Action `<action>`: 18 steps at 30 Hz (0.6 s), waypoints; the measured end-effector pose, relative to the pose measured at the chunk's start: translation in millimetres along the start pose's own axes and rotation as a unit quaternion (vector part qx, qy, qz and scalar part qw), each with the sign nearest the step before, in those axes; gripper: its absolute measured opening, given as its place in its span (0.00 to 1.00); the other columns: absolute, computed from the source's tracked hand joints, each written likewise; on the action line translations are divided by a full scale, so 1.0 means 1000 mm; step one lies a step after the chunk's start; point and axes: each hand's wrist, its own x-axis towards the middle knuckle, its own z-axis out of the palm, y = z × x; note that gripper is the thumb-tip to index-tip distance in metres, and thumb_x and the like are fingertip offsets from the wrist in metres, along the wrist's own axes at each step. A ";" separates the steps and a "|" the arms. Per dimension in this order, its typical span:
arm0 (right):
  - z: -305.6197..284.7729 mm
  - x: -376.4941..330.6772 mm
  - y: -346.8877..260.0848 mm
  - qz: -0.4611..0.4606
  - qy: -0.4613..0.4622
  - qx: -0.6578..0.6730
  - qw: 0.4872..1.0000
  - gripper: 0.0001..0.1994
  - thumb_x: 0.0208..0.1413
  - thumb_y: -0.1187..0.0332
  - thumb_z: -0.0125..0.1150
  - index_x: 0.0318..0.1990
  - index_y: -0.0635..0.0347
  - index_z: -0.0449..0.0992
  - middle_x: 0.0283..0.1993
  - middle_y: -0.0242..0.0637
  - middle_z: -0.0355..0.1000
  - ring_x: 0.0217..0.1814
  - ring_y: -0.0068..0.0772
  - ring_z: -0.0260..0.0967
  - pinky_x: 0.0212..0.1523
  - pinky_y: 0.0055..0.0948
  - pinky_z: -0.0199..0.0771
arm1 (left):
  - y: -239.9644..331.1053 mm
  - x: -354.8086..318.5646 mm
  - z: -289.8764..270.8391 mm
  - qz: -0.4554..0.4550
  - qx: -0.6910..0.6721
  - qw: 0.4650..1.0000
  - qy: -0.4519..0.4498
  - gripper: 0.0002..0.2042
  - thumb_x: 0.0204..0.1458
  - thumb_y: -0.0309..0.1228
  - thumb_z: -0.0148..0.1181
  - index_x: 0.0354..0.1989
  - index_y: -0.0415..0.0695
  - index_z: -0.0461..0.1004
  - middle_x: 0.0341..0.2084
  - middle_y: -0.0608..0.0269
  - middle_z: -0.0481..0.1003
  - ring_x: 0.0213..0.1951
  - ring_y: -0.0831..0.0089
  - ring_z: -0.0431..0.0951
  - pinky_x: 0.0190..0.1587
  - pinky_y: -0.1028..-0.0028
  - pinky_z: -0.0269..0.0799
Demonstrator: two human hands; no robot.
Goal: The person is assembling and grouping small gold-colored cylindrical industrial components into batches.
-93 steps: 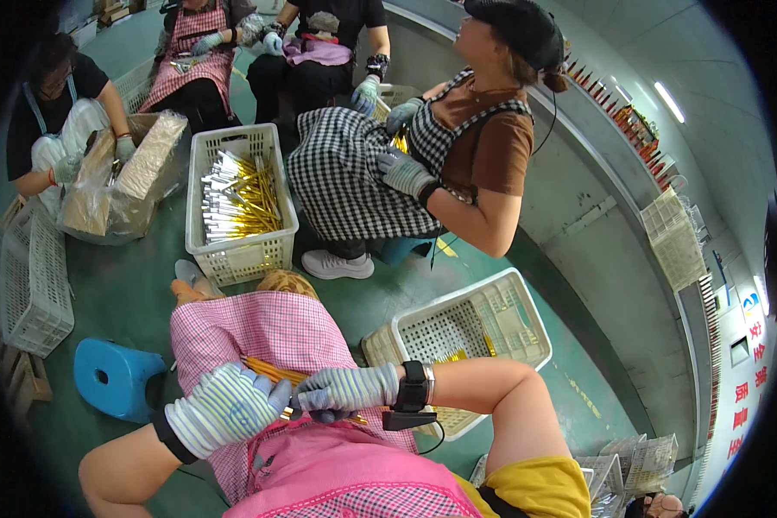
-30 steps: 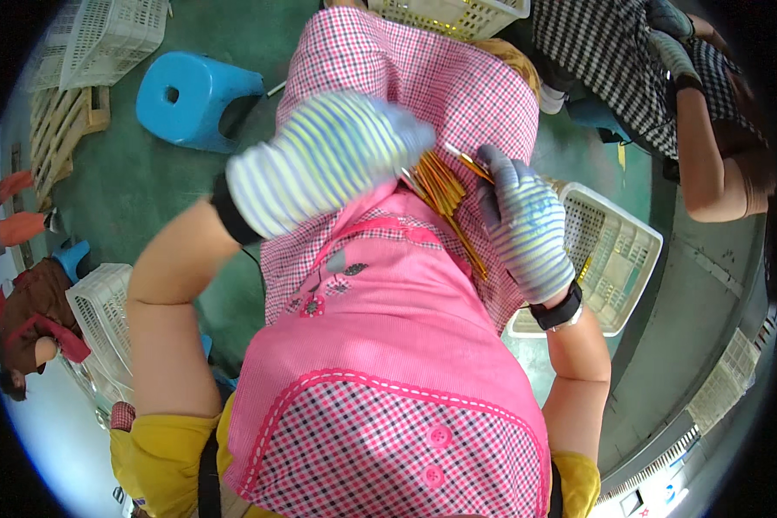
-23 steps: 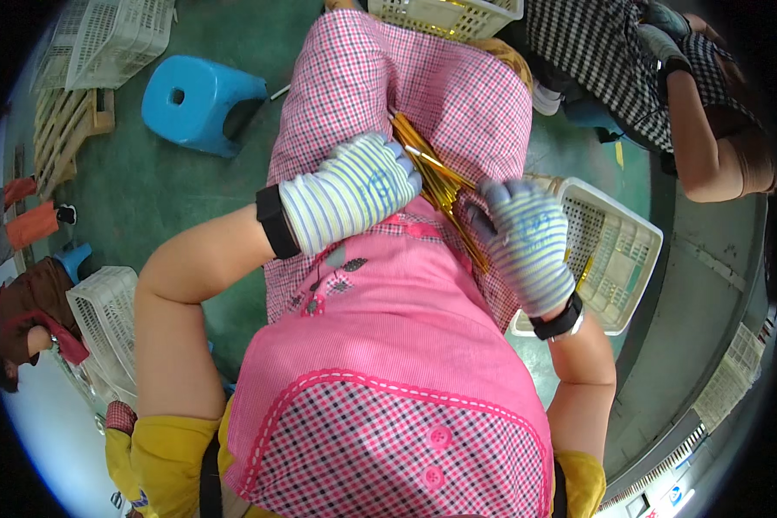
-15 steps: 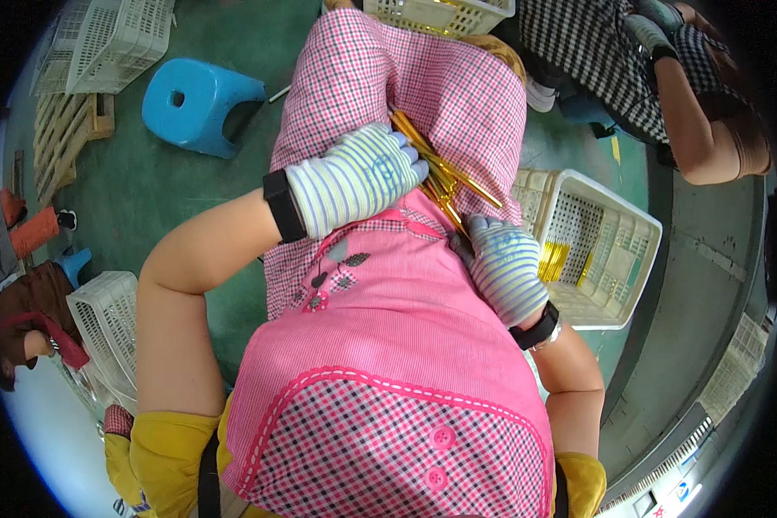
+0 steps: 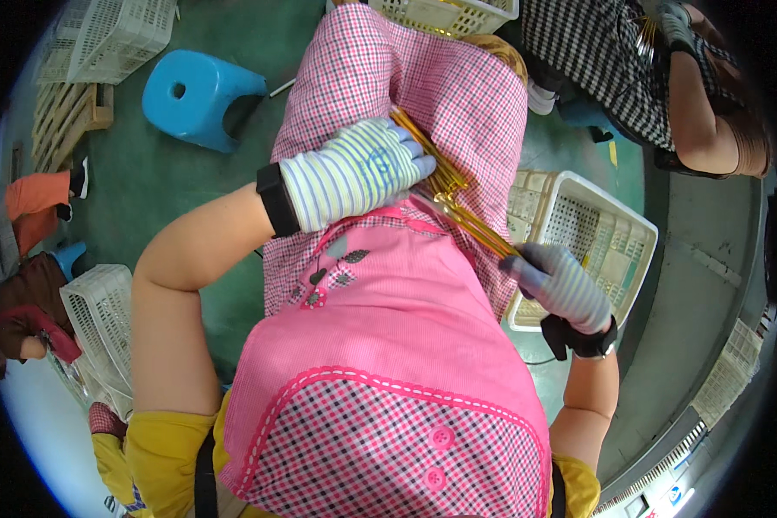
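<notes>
Several slim, shiny gold metal pieces [image 5: 440,175] lie on my lap across a pink checked apron [image 5: 345,78]; their exact kind is hard to tell. My left hand [image 5: 358,171], in a striped knit glove with a black wrist strap, has its fingers bent over the upper pieces and holds them against the lap. Gloved the same way, my right hand [image 5: 561,281] pinches the lower ends of a few long gold pieces [image 5: 483,231], which slant down from the left hand's bundle. Its palm side is hidden.
Right of my lap stands a white plastic basket [image 5: 646,246] with a gold piece inside. Another white basket [image 5: 445,15] lies ahead. A blue stool [image 5: 181,95] stands left, near stacked crates [image 5: 121,39] on a wooden pallet [image 5: 69,121]. A co-worker's gloved hand [image 5: 675,26] is at upper right.
My right hand has moved right and down, away from my lap, drawing the ends of several gold pieces with it. My left hand has stayed nearly in place.
</notes>
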 end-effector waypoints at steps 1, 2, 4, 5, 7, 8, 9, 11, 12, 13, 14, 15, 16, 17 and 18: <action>-0.005 -0.008 0.002 0.004 -0.002 -0.004 1.000 0.18 0.60 0.57 0.52 0.39 0.66 0.76 0.20 0.39 0.66 0.21 0.30 0.63 0.27 0.32 0.63 | 0.002 0.001 -0.002 0.012 -0.008 1.000 0.003 0.22 0.50 0.39 0.59 0.53 0.42 0.71 0.46 0.58 0.76 0.48 0.62 0.75 0.52 0.65 0.72; -0.010 -0.016 0.007 0.036 -0.022 0.025 0.999 0.18 0.59 0.56 0.54 0.38 0.67 0.76 0.20 0.34 0.65 0.21 0.26 0.61 0.26 0.29 0.62 | 0.006 0.001 -0.006 0.022 -0.005 1.000 0.021 0.25 0.48 0.42 0.61 0.52 0.41 0.72 0.45 0.57 0.76 0.47 0.62 0.76 0.51 0.65 0.72; -0.017 -0.033 0.006 0.084 -0.035 0.106 0.990 0.21 0.57 0.52 0.58 0.37 0.66 0.78 0.20 0.26 0.63 0.21 0.17 0.57 0.23 0.22 0.58 | 0.016 -0.001 -0.016 0.042 -0.032 0.998 0.046 0.26 0.47 0.45 0.62 0.51 0.41 0.72 0.44 0.56 0.76 0.47 0.61 0.76 0.51 0.64 0.72; -0.020 -0.040 0.007 0.089 -0.035 0.105 0.990 0.21 0.57 0.52 0.58 0.37 0.66 0.78 0.20 0.26 0.63 0.21 0.17 0.57 0.23 0.22 0.58 | 0.022 -0.002 -0.020 0.064 -0.053 0.994 0.070 0.27 0.46 0.47 0.62 0.51 0.41 0.73 0.44 0.56 0.76 0.47 0.61 0.76 0.50 0.64 0.72; -0.028 -0.051 0.013 0.091 -0.045 0.195 0.975 0.23 0.55 0.49 0.60 0.39 0.65 0.79 0.20 0.25 0.63 0.20 0.16 0.57 0.22 0.20 0.56 | 0.030 -0.004 -0.020 0.091 -0.085 0.985 0.122 0.28 0.45 0.51 0.61 0.50 0.42 0.74 0.42 0.56 0.77 0.46 0.60 0.76 0.50 0.63 0.72; -0.031 -0.053 0.017 0.078 -0.048 0.215 0.972 0.25 0.54 0.47 0.61 0.41 0.65 0.79 0.20 0.25 0.63 0.20 0.15 0.57 0.22 0.18 0.55 | 0.035 -0.004 -0.023 0.107 -0.094 0.979 0.145 0.28 0.47 0.51 0.60 0.50 0.42 0.74 0.42 0.56 0.77 0.46 0.61 0.76 0.50 0.63 0.72; -0.032 -0.051 0.016 0.079 -0.049 0.213 0.973 0.25 0.54 0.47 0.61 0.41 0.65 0.79 0.20 0.25 0.63 0.20 0.15 0.57 0.22 0.18 0.55 | 0.039 -0.004 -0.025 0.122 -0.103 0.973 0.168 0.27 0.48 0.51 0.58 0.50 0.43 0.74 0.42 0.57 0.77 0.46 0.61 0.76 0.50 0.62 0.72; -0.031 -0.045 0.009 0.056 -0.081 0.210 0.973 0.28 0.53 0.45 0.61 0.42 0.66 0.79 0.21 0.25 0.64 0.20 0.15 0.57 0.21 0.18 0.55 | 0.042 -0.004 -0.022 0.121 -0.057 0.970 0.204 0.21 0.51 0.45 0.56 0.49 0.43 0.74 0.38 0.58 0.77 0.41 0.64 0.77 0.45 0.64 0.73; -0.028 -0.038 0.007 0.050 -0.106 0.223 0.968 0.25 0.55 0.48 0.60 0.42 0.66 0.79 0.22 0.25 0.65 0.21 0.15 0.57 0.22 0.18 0.56 | 0.041 -0.006 -0.026 0.109 -0.020 0.975 0.195 0.19 0.52 0.41 0.55 0.49 0.44 0.74 0.35 0.60 0.77 0.38 0.66 0.77 0.41 0.66 0.73; -0.024 -0.026 0.008 0.034 -0.126 0.200 0.971 0.22 0.59 0.53 0.57 0.47 0.66 0.76 0.25 0.29 0.68 0.25 0.17 0.62 0.27 0.20 0.62 | 0.038 -0.009 -0.029 0.097 0.018 0.978 0.184 0.16 0.53 0.38 0.54 0.48 0.44 0.75 0.31 0.61 0.76 0.34 0.68 0.77 0.37 0.67 0.73; -0.015 -0.013 0.006 -0.027 -0.096 0.129 0.987 0.21 0.60 0.56 0.55 0.50 0.66 0.74 0.27 0.31 0.69 0.28 0.18 0.65 0.30 0.22 0.65 | 0.035 -0.014 -0.030 0.088 0.038 0.977 0.189 0.15 0.52 0.33 0.54 0.47 0.45 0.75 0.26 0.63 0.74 0.30 0.71 0.76 0.32 0.69 0.70; -0.004 -0.002 0.002 -0.082 -0.061 0.057 0.993 0.20 0.61 0.58 0.53 0.52 0.65 0.72 0.29 0.32 0.70 0.30 0.20 0.67 0.34 0.24 0.68 | 0.034 -0.021 -0.031 0.088 0.040 0.978 0.186 0.15 0.52 0.33 0.54 0.47 0.45 0.75 0.26 0.63 0.74 0.30 0.71 0.76 0.32 0.69 0.70; 0.003 0.011 -0.001 -0.129 -0.066 0.037 0.989 0.20 0.61 0.59 0.53 0.54 0.65 0.71 0.31 0.34 0.71 0.32 0.22 0.68 0.36 0.25 0.69 | 0.034 -0.028 -0.033 0.074 0.063 0.985 0.145 0.15 0.52 0.33 0.54 0.47 0.44 0.75 0.26 0.63 0.74 0.31 0.70 0.76 0.32 0.68 0.70; 0.011 0.024 -0.006 -0.177 -0.072 0.018 0.981 0.20 0.61 0.60 0.52 0.55 0.65 0.69 0.32 0.35 0.72 0.33 0.23 0.68 0.38 0.27 0.70 | 0.035 -0.037 -0.034 0.058 0.086 0.989 0.101 0.15 0.51 0.33 0.54 0.46 0.44 0.75 0.27 0.63 0.74 0.31 0.70 0.76 0.32 0.68 0.70; 0.015 0.035 -0.017 -0.149 -0.140 0.083 0.975 0.20 0.61 0.61 0.53 0.55 0.64 0.69 0.32 0.32 0.72 0.32 0.21 0.68 0.37 0.24 0.70 | 0.033 -0.039 -0.034 0.059 0.079 0.989 0.111 0.15 0.47 0.32 0.56 0.44 0.44 0.76 0.30 0.64 0.74 0.33 0.68 0.76 0.35 0.69 0.72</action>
